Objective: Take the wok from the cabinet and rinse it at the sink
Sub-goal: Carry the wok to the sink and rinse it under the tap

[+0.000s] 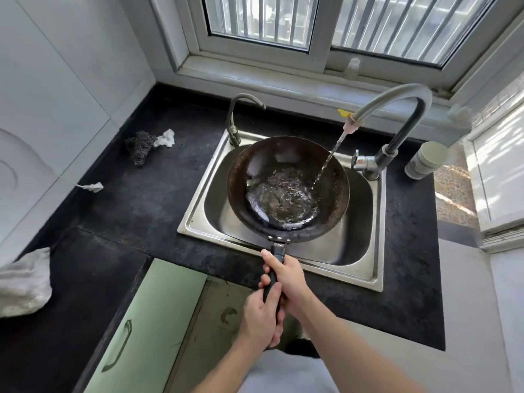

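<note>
A dark round wok hangs over the steel sink, held level by its black handle. My right hand grips the handle close to the bowl. My left hand grips the handle's end, just behind the right hand. Water runs from the tall grey faucet in a thin stream into the wok's right side. A shallow pool of water ripples in the bottom of the wok.
A second small tap stands at the sink's back left. On the black counter lie a steel scourer, white scraps and a grey cloth. A white jar stands right of the faucet. A green cabinet door is below.
</note>
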### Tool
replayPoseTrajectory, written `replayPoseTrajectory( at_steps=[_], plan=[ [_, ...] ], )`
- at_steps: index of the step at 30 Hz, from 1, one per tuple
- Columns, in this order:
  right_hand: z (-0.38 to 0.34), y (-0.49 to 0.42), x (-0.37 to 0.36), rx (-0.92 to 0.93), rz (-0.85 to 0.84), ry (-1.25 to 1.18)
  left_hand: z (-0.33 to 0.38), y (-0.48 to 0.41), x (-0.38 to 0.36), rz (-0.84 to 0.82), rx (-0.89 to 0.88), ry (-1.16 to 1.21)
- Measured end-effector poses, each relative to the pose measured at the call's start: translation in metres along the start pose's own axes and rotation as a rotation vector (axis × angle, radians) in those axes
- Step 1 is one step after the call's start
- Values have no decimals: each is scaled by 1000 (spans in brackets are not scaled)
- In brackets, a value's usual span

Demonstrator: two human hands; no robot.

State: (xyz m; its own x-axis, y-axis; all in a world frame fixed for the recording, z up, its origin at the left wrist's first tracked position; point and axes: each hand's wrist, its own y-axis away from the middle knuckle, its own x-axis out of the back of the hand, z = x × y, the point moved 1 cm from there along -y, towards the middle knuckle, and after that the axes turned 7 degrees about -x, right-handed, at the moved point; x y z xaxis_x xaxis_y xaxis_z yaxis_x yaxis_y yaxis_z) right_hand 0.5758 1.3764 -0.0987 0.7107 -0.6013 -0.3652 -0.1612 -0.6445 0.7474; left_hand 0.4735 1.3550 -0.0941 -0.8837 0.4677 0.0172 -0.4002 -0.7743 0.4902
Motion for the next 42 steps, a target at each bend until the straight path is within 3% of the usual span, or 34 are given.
replayPoseTrajectory(
  at_steps=[15,26,35,42],
  plan=[
    [14,5,-7,44,47,-9,-2,7,20,-84,-69,-56],
    [-10,-5,13,35,16,46,6,-8,-12,18,-50,-102],
    [-9,-6,-7,31,-116,160,10,-1,5,90,-43,-73],
    [16,1,-10,30,-89,124,-9,11,19,58,-44,-94]
  ],
)
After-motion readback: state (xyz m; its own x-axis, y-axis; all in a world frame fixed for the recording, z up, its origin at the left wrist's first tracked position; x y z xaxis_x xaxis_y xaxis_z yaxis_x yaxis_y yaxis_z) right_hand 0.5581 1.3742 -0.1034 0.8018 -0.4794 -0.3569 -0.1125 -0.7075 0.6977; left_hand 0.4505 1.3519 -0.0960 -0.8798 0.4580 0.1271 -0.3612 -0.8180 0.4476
